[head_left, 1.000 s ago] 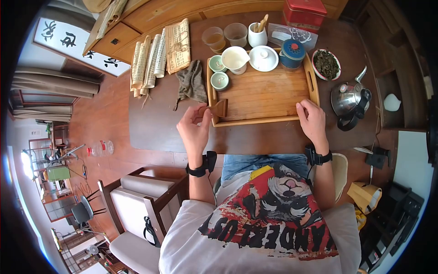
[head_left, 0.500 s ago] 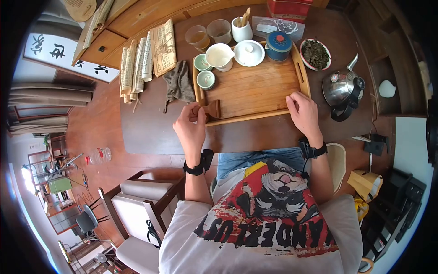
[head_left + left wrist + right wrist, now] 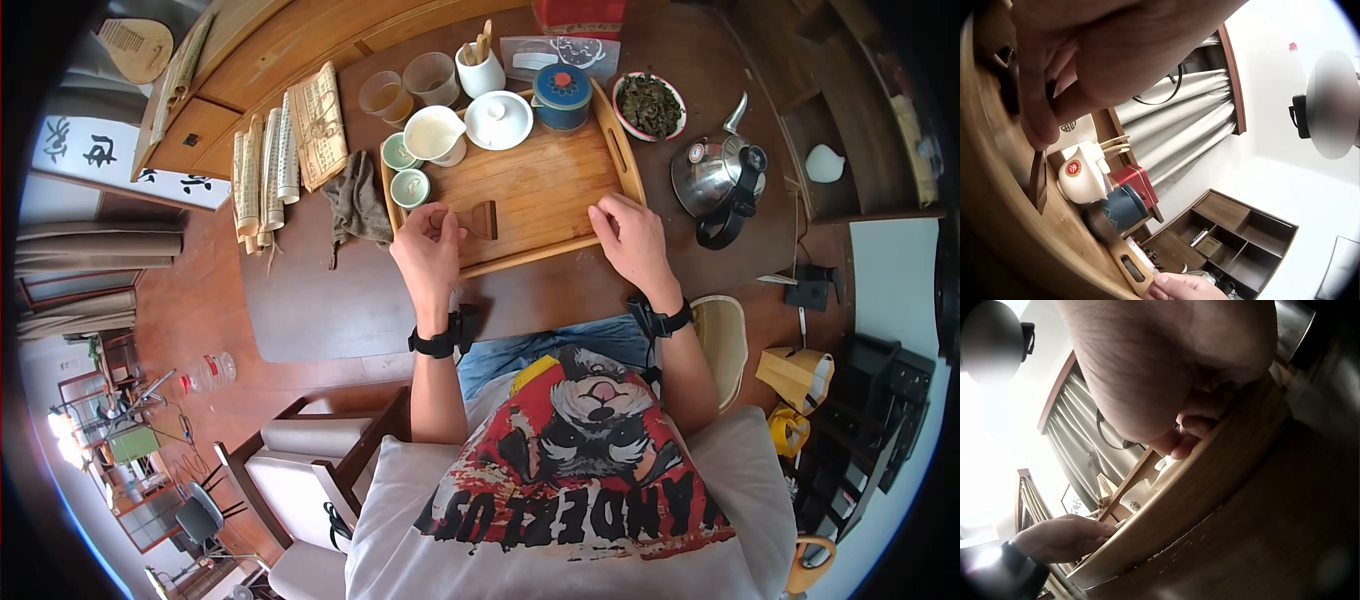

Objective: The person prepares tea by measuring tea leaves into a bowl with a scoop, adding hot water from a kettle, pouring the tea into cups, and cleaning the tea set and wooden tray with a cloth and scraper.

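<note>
In the head view my left hand (image 3: 428, 258) pinches a small brown wooden tool (image 3: 484, 220) with a broad, flared end. The tool's end is over the front left of the wooden tray (image 3: 545, 190); in the left wrist view its flat blade (image 3: 1039, 181) points down close to the tray floor. My right hand (image 3: 636, 243) grips the tray's front right corner, fingers curled at the wall. Along the tray's back and left stand two pale green cups (image 3: 410, 188), a white pitcher (image 3: 436, 135), a white lidded bowl (image 3: 498, 120) and a blue lidded jar (image 3: 562, 97).
Right of the tray are a bowl of tea leaves (image 3: 649, 106) and a steel kettle (image 3: 712, 180). A grey cloth (image 3: 357, 205) and paper scrolls (image 3: 270, 175) lie to the left. Behind it stand clear cups (image 3: 432, 78) and a white holder (image 3: 480, 72) with wooden sticks.
My left hand has carried the wooden tool rightward over the tray, away from its left wall. My right hand stays at the tray's corner. The head view has turned to the right.
</note>
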Demonstrator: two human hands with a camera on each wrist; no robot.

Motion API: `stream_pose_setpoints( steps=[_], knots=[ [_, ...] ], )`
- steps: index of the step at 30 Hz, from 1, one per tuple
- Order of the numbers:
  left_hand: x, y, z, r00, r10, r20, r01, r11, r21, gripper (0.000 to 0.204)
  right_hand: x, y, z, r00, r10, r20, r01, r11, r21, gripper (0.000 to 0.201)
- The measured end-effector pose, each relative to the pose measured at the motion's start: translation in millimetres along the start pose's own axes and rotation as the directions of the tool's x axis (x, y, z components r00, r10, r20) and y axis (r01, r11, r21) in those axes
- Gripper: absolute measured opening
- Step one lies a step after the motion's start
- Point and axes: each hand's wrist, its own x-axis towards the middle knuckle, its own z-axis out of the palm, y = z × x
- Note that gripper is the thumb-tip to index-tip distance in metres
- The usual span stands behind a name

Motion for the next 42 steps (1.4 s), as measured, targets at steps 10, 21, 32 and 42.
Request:
stream_pose_setpoints(
  steps=[10,21,32,42],
  knots=[
    [9,-12,8,0.999,0.003,0.033,-0.002,1.0,-0.023,0.014,-1,3,2,1.0,0.009,0.0,-0.009,1.0,0.008,0.025],
    [3,-2,56,0.978,0.01,0.209,0.023,0.987,-0.157,0.015,-2,7,3,0.997,-0.052,-0.051,0.054,0.998,0.033,0.024],
    [6,10,86,0.945,0.067,0.319,-0.037,0.994,-0.098,0.015,-4,7,-6,0.98,0.075,-0.182,-0.013,0.946,0.323,0.027],
    [-9,5,46,0.972,0.072,0.223,-0.017,0.97,-0.242,0.017,16,25,-12,0.96,0.119,-0.255,-0.071,0.979,0.189,0.025]
  ],
)
